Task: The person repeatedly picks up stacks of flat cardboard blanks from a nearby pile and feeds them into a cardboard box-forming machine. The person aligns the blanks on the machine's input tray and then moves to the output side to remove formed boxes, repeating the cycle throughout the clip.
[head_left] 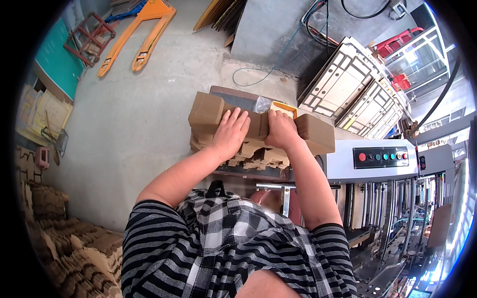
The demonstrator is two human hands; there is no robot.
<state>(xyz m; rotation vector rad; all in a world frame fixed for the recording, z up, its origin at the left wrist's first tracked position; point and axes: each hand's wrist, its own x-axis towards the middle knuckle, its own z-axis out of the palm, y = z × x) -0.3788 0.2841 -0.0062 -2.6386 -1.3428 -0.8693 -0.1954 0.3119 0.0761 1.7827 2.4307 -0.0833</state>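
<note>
A thick stack of brown die-cut cardboard blanks (206, 108) stands on edge across a dark work table (223, 91) in front of me. My left hand (232, 131) lies on the stack's left half, its fingers stretched out and slightly spread. On the right half, my right hand (281, 130) is bent over the upper edge, fingers close together and gripping the blanks; its thumb points down the near side. Notched cardboard pieces (258, 158) stick out below both hands. Behind the stack lie a clear plastic bag (262, 104) and a yellow-edged box (285, 108), partly hidden.
A machine with a button panel (381, 157) stands close on my right. Cutting-die boards (343, 79) lean beyond it. A yellow pallet jack (141, 35) is at the far left, and cardboard piles (74, 253) fill the near left. A hose (248, 79) lies on the floor.
</note>
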